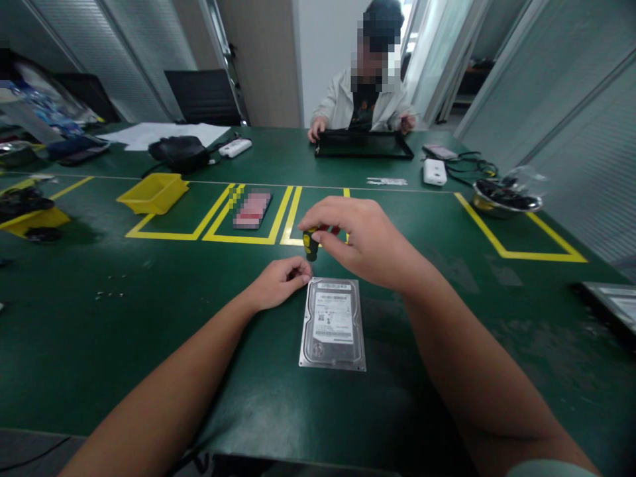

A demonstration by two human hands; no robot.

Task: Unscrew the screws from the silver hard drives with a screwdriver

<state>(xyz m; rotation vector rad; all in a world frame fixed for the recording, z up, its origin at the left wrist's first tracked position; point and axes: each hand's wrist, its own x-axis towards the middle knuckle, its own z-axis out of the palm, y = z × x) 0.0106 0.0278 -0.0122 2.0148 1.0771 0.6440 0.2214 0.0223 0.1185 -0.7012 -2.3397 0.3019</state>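
Note:
A silver hard drive with a white label lies flat on the green table in front of me. My right hand is closed around the black and yellow handle of a screwdriver, held upright over the drive's far left corner. The screwdriver's tip is too small to make out clearly. My left hand rests on the table beside that same corner, its fingers curled together close to the screwdriver's tip. Whatever those fingers pinch, if anything, is hidden.
Small screws lie scattered on the left. Beyond stand a yellow bin and a phone. A metal bowl of dark parts sits at right, another drive-like device nearer. Across the table, a person holds a black frame.

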